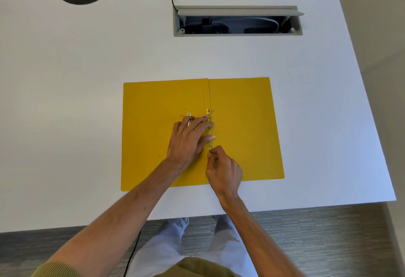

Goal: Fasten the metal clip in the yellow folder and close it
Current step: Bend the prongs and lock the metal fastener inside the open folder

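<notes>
While the yellow folder [241,127] lies open and flat on the white worktop [87,68], nearer the front edge than the back one, both hands work at its centre fold. The metal clip [210,127] runs along that fold, a narrow brass-coloured strip set lengthwise just right of the crease, with thin prongs sticking up at its far end.

The left hand [188,138] rests palm down on the left cover, fingers spread and reaching across to the strip; the index and middle fingertips press on it, the thumb tip touches it lower down. This grip is released, flat and pressing rather than closed around anything. Under those fingers, on the left cover, lies a second brass piece [188,117] (a loose bar of the fastener, as far as can be told), only its far end and thin prongs showing past the knuckles.

The right hand [223,167] sits at the near end of the strip, its grip clenched: thumb and forefinger pinch together on the clip's near tip, the other fingers curled in.

Toward the back edge of the worktop, right of centre, an open cable hatch [237,21] shows dark wiring inside, its grey lid tipped up. Grey carpet [317,233] lies beyond the front edge.
</notes>
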A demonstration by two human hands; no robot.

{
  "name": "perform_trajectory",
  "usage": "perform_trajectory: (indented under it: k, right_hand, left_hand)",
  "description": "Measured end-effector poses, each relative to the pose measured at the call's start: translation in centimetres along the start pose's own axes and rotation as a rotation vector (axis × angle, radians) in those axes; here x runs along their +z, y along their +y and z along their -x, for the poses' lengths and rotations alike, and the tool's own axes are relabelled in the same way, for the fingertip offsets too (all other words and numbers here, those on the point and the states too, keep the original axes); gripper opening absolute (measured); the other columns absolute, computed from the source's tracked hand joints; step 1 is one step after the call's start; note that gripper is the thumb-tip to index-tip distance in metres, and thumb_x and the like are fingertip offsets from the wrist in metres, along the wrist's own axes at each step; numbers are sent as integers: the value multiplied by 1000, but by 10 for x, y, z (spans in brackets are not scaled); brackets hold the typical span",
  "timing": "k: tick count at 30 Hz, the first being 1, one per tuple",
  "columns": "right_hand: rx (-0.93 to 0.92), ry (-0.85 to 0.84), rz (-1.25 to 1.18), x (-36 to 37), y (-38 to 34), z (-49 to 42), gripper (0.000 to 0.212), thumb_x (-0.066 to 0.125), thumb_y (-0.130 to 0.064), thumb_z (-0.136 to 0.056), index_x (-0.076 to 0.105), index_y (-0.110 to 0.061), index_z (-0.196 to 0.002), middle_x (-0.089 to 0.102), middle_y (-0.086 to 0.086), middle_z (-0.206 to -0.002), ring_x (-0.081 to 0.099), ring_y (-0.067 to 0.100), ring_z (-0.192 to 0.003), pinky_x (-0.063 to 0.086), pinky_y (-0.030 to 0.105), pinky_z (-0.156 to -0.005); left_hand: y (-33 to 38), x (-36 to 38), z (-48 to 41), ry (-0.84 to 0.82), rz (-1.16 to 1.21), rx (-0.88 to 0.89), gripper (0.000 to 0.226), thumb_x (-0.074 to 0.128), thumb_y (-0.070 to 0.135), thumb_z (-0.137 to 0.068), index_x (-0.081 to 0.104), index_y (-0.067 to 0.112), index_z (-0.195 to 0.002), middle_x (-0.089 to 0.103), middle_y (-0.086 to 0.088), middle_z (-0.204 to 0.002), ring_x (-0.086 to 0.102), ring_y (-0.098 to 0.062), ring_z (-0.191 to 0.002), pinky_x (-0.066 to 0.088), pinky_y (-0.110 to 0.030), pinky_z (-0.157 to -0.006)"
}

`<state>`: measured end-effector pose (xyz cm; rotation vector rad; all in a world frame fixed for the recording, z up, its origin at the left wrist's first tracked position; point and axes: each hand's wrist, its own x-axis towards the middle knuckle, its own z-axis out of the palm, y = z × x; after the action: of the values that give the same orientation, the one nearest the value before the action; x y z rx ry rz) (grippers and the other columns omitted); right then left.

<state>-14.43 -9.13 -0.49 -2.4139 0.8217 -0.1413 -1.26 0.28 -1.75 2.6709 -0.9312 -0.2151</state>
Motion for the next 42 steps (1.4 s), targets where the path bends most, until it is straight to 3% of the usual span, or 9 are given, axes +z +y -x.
perform_trajectory:
  k: [6, 12, 18, 23, 32, 36, 42]
  right_hand:
    - [110, -50, -17, 0, 1, -3, 10, 62, -21, -100, 62, -30, -97, 71, -7, -69, 63, 19, -55, 50, 37, -49]
    - [166, -75, -85, -8, 12, -5, 10, 66, -23, -98, 61, -29, -92, 68, -8, -67, 62, 14, -55, 47, 35, -49]
    - [211, -77, -205, -27, 22, -26, 19, 71, -40, -99, 67, -27, -86, 70, -15, -68, 62, 4, -59, 45, 30, -53]
    - [171, -82, -301, -32, 26, -68, 8, 70, -28, -99, 71, -31, -92, 77, -13, -77, 71, 7, -67, 57, 38, -60]
    - [-63, -192, -403, -22, 1, -126, 14, 76, -28, -98, 75, -30, -113, 78, -12, -93, 58, 1, -53, 47, 27, -54]
    - [-34, -167, -378, -14, -5, -134, 8, 76, -35, -98, 76, -31, -105, 79, -13, -96, 59, -1, -57, 42, 23, -54]
    - [57, -123, -367, -8, -6, -147, 5, 76, -33, -97, 77, -29, -96, 78, -15, -89, 64, -1, -69, 51, 29, -59]
  left_hand:
    - [-2, 4, 5, 12, -16, 12, 49, 49, 60, -110, 57, 38, -153, 52, 14, -166, 50, -25, -147, 45, -48, -110]
    - [-3, 7, 8, 21, -2, 6, 49, 48, 60, -112, 55, 39, -155, 50, 15, -168, 47, -23, -149, 42, -46, -111]
    - [-2, 9, 9, 17, 41, -16, 48, 49, 60, -111, 56, 40, -155, 49, 16, -169, 45, -21, -152, 40, -44, -115]
    - [-3, 8, 9, 10, 44, -9, 49, 49, 59, -111, 54, 40, -156, 47, 16, -170, 44, -20, -153, 39, -45, -116]
    - [-3, 12, 10, 46, -25, 4, 52, 44, 61, -113, 50, 40, -160, 50, 12, -169, 48, -25, -150, 42, -45, -113]
    - [-3, 16, 11, 46, -38, 3, 51, 40, 61, -114, 52, 39, -159, 52, 11, -166, 50, -27, -149, 43, -47, -114]
    - [-6, 19, 11, 55, -56, 33, 52, 44, 58, -113, 51, 38, -161, 44, 13, -173, 50, -26, -148, 43, -47, -113]
